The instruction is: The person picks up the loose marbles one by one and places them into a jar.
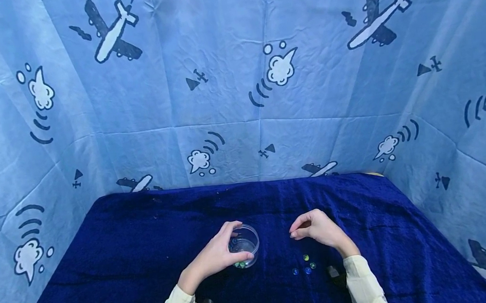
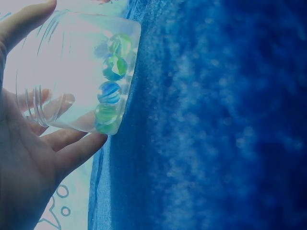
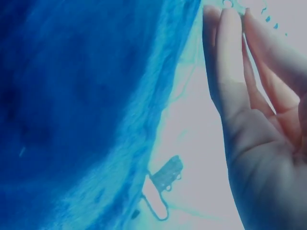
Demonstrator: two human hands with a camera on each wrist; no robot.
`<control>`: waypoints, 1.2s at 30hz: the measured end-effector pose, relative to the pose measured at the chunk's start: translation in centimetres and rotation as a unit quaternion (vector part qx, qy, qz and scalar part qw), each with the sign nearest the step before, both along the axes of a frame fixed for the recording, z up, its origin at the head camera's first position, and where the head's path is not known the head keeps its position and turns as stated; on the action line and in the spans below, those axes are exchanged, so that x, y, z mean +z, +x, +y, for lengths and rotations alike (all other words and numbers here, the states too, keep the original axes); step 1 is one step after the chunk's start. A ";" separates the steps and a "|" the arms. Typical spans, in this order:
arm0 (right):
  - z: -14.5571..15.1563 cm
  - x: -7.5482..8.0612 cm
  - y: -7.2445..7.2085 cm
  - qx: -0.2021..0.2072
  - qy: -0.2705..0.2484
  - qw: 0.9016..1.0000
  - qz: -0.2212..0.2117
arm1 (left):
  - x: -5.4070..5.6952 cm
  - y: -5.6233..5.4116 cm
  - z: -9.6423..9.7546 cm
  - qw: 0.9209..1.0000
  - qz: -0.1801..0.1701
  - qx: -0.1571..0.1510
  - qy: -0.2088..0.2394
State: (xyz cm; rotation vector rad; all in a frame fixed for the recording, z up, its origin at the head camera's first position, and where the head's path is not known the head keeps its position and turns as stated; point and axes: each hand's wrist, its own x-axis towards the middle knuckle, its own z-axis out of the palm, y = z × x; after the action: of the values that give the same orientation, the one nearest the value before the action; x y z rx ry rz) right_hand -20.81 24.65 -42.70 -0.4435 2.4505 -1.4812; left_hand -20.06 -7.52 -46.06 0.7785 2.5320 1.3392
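My left hand (image 1: 217, 251) grips a clear plastic jar (image 1: 250, 242), thumb on the near side and fingers round the far side. Its open mouth tilts toward the head camera. Several blue and green glass marbles (image 2: 109, 92) lie along the jar's bottom in the left wrist view. To the right of the jar, my right hand (image 1: 321, 229) is raised over the cloth with thumb and fingertips pinched together on a marble, mostly hidden by the fingers. Below that hand, several loose marbles, among them a yellow-green marble (image 1: 306, 257) and a blue marble (image 1: 308, 271), rest on the cloth.
A dark blue velvety cloth (image 1: 146, 243) covers the table. Pale blue curtains (image 1: 229, 99) printed with planes and clouds stand behind and at both sides. Dark wrist devices sit beneath the cream sleeves (image 1: 365, 281).
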 end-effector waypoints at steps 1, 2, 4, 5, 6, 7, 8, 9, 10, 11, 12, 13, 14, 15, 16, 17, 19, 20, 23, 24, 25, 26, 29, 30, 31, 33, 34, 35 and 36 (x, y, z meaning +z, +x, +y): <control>-0.2 0.2 0.0 -0.007 0.003 1.000 0.007 | 0.0 0.0 0.0 1.000 -0.001 0.000 0.000; -0.4 0.3 0.1 -0.012 0.007 1.000 0.016 | 0.0 0.0 0.0 1.000 -0.001 0.000 -0.001; -1.0 0.5 0.1 -0.016 0.015 0.999 0.034 | 0.0 -0.1 0.0 1.000 -0.002 0.000 -0.003; -1.3 0.6 0.1 -0.016 0.019 0.999 0.045 | 0.0 -0.1 0.1 1.000 -0.002 0.000 -0.003; -1.6 0.6 0.1 -0.015 0.024 0.998 0.056 | 0.0 -0.1 0.1 1.000 -0.001 0.001 -0.002; -1.9 0.6 0.1 -0.015 0.029 0.997 0.068 | 0.0 -0.1 0.1 1.000 -0.003 0.002 -0.002; -2.3 0.6 0.1 -0.015 0.031 0.996 0.079 | 0.0 0.0 0.1 1.000 -0.003 0.002 -0.002; -2.7 0.6 0.1 -0.014 0.029 0.996 0.088 | 0.0 0.0 0.1 1.000 -0.003 0.002 -0.001; -3.1 0.6 0.2 -0.015 0.027 0.995 0.096 | 0.0 0.0 0.1 1.000 -0.003 0.002 0.000; -3.6 0.6 0.2 -0.018 0.026 0.994 0.105 | 0.0 0.0 0.1 1.000 -0.003 0.002 0.000; -4.0 0.6 0.3 -0.021 0.023 0.993 0.112 | 0.0 0.0 0.2 1.000 -0.005 0.003 -0.001; -4.5 0.6 0.4 -0.026 0.019 0.992 0.119 | 0.0 0.0 0.2 1.000 -0.005 0.003 -0.001; -4.9 0.6 0.5 -0.030 0.014 0.992 0.125 | 0.0 0.0 0.2 1.000 -0.003 0.003 -0.002; -5.3 0.7 0.6 -0.035 0.008 0.991 0.130 | 0.0 0.0 0.2 1.000 -0.003 0.003 -0.001; -5.8 0.7 0.7 -0.041 0.003 0.990 0.134 | 0.0 0.0 0.2 1.000 -0.002 0.003 0.000; -6.1 0.7 0.7 -0.045 -0.003 0.989 0.140 | 0.0 0.0 0.2 1.000 -0.001 0.002 0.001; -6.9 0.7 0.9 -0.052 -0.019 0.988 0.146 | 0.0 0.0 0.2 1.000 0.002 0.001 0.004; -7.2 0.6 1.0 -0.054 -0.026 0.987 0.147 | 0.0 0.0 0.2 1.000 0.003 0.000 0.006; -8.2 0.5 1.3 -0.051 -0.049 0.987 0.145 | -0.1 0.0 0.2 1.000 0.005 -0.003 0.013; -8.4 0.4 1.4 -0.049 -0.052 0.987 0.144 | -0.1 0.0 0.2 1.000 0.005 -0.003 0.013; -8.7 0.4 1.4 -0.046 -0.055 0.987 0.143 | -0.2 -0.1 0.2 1.000 0.004 -0.003 0.014; -9.0 0.4 1.5 -0.043 -0.056 0.987 0.142 | -0.2 -0.1 0.2 1.000 0.004 -0.003 0.014; -9.6 0.3 1.8 -0.032 -0.052 0.988 0.141 | -0.3 -0.1 0.2 1.000 0.002 -0.003 0.014; -9.8 0.2 1.9 -0.029 -0.051 0.988 0.140 | -0.3 -0.2 0.2 1.000 0.002 -0.003 0.014; -10.0 0.2 1.9 -0.026 -0.050 0.989 0.139 | -0.2 -0.1 0.2 1.000 0.001 -0.003 0.014; -10.2 0.1 2.0 -0.021 -0.048 0.989 0.140 | -0.2 -0.1 0.2 1.000 -0.001 -0.003 0.016; -10.3 0.0 2.0 -0.019 -0.047 0.989 0.141 | -0.2 -0.1 0.2 1.000 0.001 -0.004 0.016; -10.4 0.0 2.1 -0.017 -0.046 0.989 0.141 | -0.2 -0.1 0.1 1.000 0.001 -0.004 0.017; -10.4 0.0 2.1 -0.015 -0.045 0.989 0.143 | -0.2 -0.1 0.1 1.000 0.001 -0.004 0.017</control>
State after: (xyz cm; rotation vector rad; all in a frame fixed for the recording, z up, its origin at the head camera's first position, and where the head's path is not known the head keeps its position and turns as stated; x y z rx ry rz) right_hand -18.72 14.22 -42.69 -0.6834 2.6216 -1.6479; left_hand -20.15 -7.38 -46.28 0.7947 2.5118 1.3827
